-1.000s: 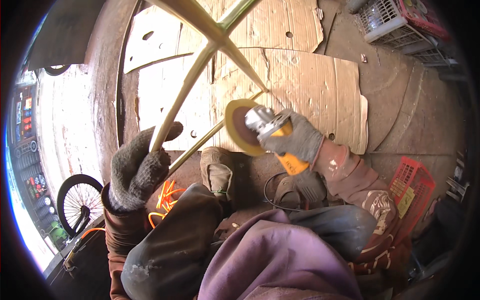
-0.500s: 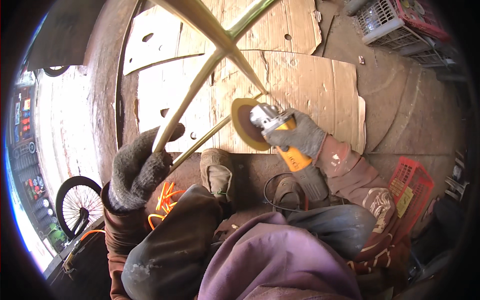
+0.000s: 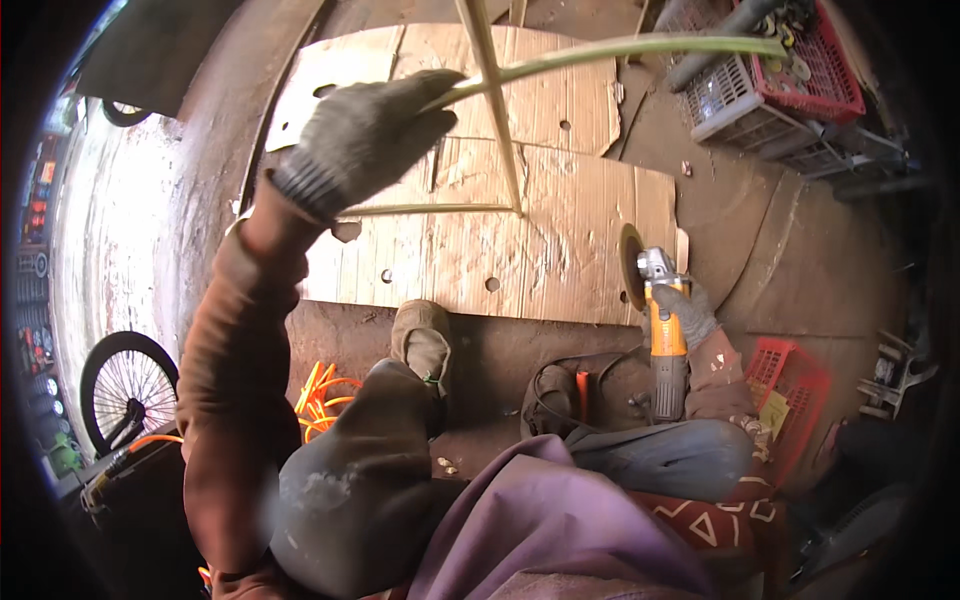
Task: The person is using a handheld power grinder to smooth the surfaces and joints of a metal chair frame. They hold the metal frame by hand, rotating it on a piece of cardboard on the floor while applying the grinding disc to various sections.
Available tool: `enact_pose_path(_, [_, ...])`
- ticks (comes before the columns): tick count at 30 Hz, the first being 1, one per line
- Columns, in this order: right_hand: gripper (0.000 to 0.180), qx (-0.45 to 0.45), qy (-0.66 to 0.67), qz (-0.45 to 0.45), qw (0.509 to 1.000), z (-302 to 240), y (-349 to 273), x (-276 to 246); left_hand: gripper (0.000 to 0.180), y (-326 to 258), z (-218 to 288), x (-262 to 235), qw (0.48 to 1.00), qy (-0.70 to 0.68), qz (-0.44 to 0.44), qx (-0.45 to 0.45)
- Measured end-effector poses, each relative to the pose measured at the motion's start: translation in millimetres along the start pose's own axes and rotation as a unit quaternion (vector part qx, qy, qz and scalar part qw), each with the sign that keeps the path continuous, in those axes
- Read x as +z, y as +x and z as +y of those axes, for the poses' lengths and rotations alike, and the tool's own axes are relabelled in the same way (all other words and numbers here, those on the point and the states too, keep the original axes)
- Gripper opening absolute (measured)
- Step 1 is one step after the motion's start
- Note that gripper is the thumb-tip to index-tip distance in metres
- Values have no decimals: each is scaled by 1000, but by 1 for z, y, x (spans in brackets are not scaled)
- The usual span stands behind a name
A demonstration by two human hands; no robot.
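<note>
My left hand [image 3: 375,140], in a grey knit glove, grips one bar of a brass-coloured metal frame [image 3: 640,47]. That bar reaches away to the right, past an upright bar. The upright's foot meets another bar low over the cardboard [image 3: 580,235]. My gloved right hand [image 3: 690,313] is closed round a yellow and grey angle grinder [image 3: 668,335], held clear of the frame at the right. The grinder's round tan disc [image 3: 630,262] faces left, nearly edge-on. Whether it spins I cannot tell.
A grey crate [image 3: 735,115] and a red crate [image 3: 835,85] stand at the far right. Another red basket [image 3: 785,385] is beside my right knee. An orange hose [image 3: 320,400] lies coiled by my left foot; a spoked wheel [image 3: 130,390] is farther left.
The frame has turned, and my left hand has moved up and away with its bar. My right hand has drawn the grinder to the right, off the frame, and tilted it upright.
</note>
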State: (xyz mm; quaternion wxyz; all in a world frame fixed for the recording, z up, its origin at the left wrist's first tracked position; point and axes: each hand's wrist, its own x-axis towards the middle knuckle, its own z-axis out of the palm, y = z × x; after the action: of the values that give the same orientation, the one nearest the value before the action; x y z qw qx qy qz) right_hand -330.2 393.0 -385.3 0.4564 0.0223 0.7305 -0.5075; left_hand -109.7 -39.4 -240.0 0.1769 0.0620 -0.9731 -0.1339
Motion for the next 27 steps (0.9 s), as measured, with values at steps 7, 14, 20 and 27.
enact_pose_path(7, [28, -117, 38, 113, 986, -21, -3, -62, 43, 36, 50, 49, 971, 83, 113, -192])
enact_pose_path(14, [35, -292, -72, 108, 948, -124, -98, -80, 30, 75, -59, -7, 911, -94, 329, -231])
enact_pose_path(20, [50, -414, -148, 82, 894, -178, -216, -65, 45, 108, 7, -190, 791, -449, 347, -229])
enact_pose_path(27, [58, -445, -351, -9, 824, -175, -297, 30, 44, 61, 77, -239, 846, -462, 238, -117])
